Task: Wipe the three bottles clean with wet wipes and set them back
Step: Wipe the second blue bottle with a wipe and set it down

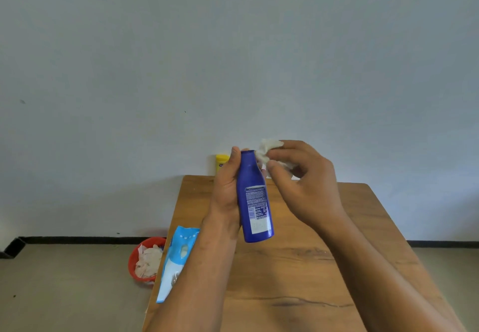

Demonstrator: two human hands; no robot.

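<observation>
- The left hand (226, 189) is wrapped around the blue bottle (255, 199).
- The right hand (305, 176) pinches a white wipe (267, 150) beside the bottle's top.

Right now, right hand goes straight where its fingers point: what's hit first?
Probably the blue bottle, near its neck, held by the left hand; the right hand leads with its wipe. Depth unclear.

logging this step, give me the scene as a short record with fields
left hand: grips dark blue plastic bottle above brown wooden table
right hand: pinches crumpled white wet wipe at bottle's neck
yellow plastic bottle: far table edge, behind left hand
light blue wipes pack: table's left edge
red round bin: on floor, crumpled wipes inside
</observation>
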